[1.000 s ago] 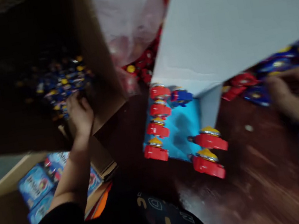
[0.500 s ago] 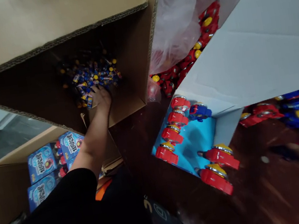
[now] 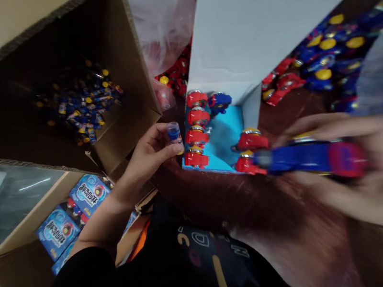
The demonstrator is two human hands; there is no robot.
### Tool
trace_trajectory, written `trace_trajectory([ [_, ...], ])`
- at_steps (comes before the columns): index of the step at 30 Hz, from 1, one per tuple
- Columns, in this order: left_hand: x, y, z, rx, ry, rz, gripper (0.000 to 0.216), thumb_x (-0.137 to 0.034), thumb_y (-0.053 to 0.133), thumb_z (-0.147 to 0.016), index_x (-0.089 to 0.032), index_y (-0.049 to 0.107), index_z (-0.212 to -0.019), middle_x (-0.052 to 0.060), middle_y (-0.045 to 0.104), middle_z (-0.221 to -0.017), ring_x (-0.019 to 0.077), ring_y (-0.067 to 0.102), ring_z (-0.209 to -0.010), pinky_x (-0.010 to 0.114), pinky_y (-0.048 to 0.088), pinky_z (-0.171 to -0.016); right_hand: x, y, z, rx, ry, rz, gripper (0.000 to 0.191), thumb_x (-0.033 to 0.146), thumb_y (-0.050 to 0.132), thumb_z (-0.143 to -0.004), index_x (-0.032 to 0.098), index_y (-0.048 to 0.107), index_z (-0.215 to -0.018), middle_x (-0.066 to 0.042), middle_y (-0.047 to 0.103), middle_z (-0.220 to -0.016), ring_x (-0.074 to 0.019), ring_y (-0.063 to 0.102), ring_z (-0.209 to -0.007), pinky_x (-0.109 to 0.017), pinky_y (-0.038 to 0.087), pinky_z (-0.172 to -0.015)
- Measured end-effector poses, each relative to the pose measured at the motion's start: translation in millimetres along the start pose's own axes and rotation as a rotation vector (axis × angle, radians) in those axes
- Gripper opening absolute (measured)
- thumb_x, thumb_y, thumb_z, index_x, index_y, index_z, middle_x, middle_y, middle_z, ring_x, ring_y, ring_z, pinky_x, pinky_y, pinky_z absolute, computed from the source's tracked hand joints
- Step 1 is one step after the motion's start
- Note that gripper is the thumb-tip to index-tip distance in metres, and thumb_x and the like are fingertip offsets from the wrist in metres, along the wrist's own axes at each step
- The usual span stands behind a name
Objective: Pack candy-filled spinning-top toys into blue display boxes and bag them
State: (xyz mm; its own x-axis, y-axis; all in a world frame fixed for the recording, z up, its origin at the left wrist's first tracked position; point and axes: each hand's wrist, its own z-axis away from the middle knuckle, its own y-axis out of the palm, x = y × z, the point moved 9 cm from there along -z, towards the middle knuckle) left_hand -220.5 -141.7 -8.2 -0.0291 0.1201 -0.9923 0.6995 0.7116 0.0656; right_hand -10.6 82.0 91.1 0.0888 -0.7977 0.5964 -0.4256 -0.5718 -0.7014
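Observation:
My left hand (image 3: 149,152) pinches a small blue capped piece (image 3: 174,131) just left of a light-blue display tray (image 3: 222,138). Red toys (image 3: 194,116) line the tray's left edge, a blue toy (image 3: 220,100) lies at its top, and two more red ones (image 3: 251,141) sit on its right. Close to the camera and blurred, my right hand (image 3: 356,175) grips a long blue and red toy (image 3: 310,158) over the dark table (image 3: 222,197).
A large open cardboard box (image 3: 120,58) at upper left holds several small blue and yellow pieces (image 3: 80,105). A lower box (image 3: 17,258) holds blue packaged toys (image 3: 74,208). A white card panel (image 3: 266,20), a plastic bag (image 3: 160,17) and loose toys (image 3: 322,52) lie behind.
My left hand came out of the big box holding a small blue piece and moved right to the tray. My right hand rose into view gripping a blue and red toy.

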Motion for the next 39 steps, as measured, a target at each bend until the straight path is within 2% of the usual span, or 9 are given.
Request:
trace_trajectory([
  [5,0.0,59.9,21.8,0.192,-0.221,0.387,0.043,-0.032,0.098,-0.082,-0.02,0.063,-0.104,0.003,0.076,-0.111,0.0111,0.076,-0.082,0.022,0.064,-0.08,25.6,46.1,-14.0,0.005,-0.262,-0.337,0.056,0.029,0.09,-0.084,0.033,0.057,-0.129,-0.008,0.068,-0.12,-0.028,0.072,-0.113,-0.046,0.066,-0.09],
  [10,4.1,74.3,39.9,0.441,-0.349,0.267,0.038,-0.028,0.087,-0.096,-0.016,0.072,-0.13,0.008,0.082,-0.098,0.0161,0.082,-0.091,0.023,0.064,-0.086,25.4,53.3,-8.0,0.041,-0.345,-0.38,0.059,0.028,0.089,-0.084,0.032,0.059,-0.135,-0.008,0.069,-0.122,-0.0279,0.074,-0.109,-0.049,0.065,-0.093],
  [14,3.5,83.7,49.0,0.558,-0.349,0.206,0.038,-0.033,0.081,-0.1,-0.014,0.075,-0.133,0.004,0.078,-0.086,0.0091,0.069,-0.062,0.019,0.056,-0.062,26.4,53.6,-1.9,0.009,-0.289,-0.528,0.059,0.023,0.095,-0.077,0.035,0.061,-0.124,-0.004,0.067,-0.121,-0.0256,0.076,-0.099,-0.048,0.068,-0.082],
  [17,-6.1,82.5,45.5,0.51,-0.153,0.065,0.036,-0.037,0.079,-0.101,-0.015,0.078,-0.13,0.005,0.078,-0.088,0.0098,0.067,-0.064,0.019,0.054,-0.06,30.2,57.3,0.7,-0.037,-0.244,-0.641,0.055,0.018,0.094,-0.077,0.035,0.061,-0.117,-0.002,0.065,-0.121,-0.0214,0.076,-0.091,-0.043,0.069,-0.075],
  [23,-48.6,76.5,56.4,0.305,0.752,-0.53,0.054,-0.024,0.075,-0.104,-0.022,0.061,-0.157,0.01,0.079,-0.121,0.018,0.077,-0.105,0.028,0.065,-0.094,10.9,70.0,10.2,-0.108,0.081,-0.544,0.038,0.032,0.082,-0.095,0.032,0.059,-0.125,-0.004,0.07,-0.12,-0.0215,0.074,-0.107,-0.038,0.065,-0.087],
  [26,-44.4,72.5,45.3,0.322,0.718,-0.637,0.068,-0.04,0.075,-0.105,-0.024,0.05,-0.165,0.011,0.077,-0.129,0.0192,0.076,-0.112,0.03,0.065,-0.1,1.8,54.9,4.9,-0.064,0.139,-0.359,0.034,0.04,0.077,-0.1,0.03,0.061,-0.128,-0.006,0.072,-0.122,-0.0215,0.073,-0.105,-0.039,0.062,-0.089],
  [30,-46.1,57.9,7.0,0.243,0.615,-0.741,0.08,-0.062,0.064,-0.106,-0.024,0.038,-0.172,0.016,0.06,-0.16,0.0294,0.061,-0.147,0.045,0.053,-0.125,-5.4,10.5,-32.9,-0.227,-0.182,0.032,0.047,0.04,0.085,-0.092,0.029,0.062,-0.131,-0.011,0.069,-0.123,-0.0293,0.068,-0.117,-0.05,0.057,-0.101],
  [34,-13.6,63.7,-42.0,0.228,0.553,-0.928,0.06,-0.051,0.036,-0.117,-0.023,0.042,-0.17,0.013,0.039,-0.178,0.0324,0.035,-0.167,0.056,0.029,-0.14,-59.2,62.5,-84.5,0.113,-0.21,0.167,0.044,0.051,0.073,-0.098,0.021,0.064,-0.129,-0.015,0.065,-0.125,-0.0305,0.064,-0.113,-0.051,0.059,-0.099],
  [39,43.4,72.6,-74.4,0.307,0.368,-0.942,0.067,-0.051,0.03,-0.117,-0.011,0.039,-0.17,0.021,0.03,-0.18,0.0318,0.028,-0.17,0.053,0.026,-0.141,-97.4,122.8,-100.5,0.434,-0.154,0.199,0.044,0.054,0.062,-0.101,0.023,0.064,-0.132,-0.015,0.06,-0.134,-0.0301,0.064,-0.11,-0.046,0.061,-0.089],
])
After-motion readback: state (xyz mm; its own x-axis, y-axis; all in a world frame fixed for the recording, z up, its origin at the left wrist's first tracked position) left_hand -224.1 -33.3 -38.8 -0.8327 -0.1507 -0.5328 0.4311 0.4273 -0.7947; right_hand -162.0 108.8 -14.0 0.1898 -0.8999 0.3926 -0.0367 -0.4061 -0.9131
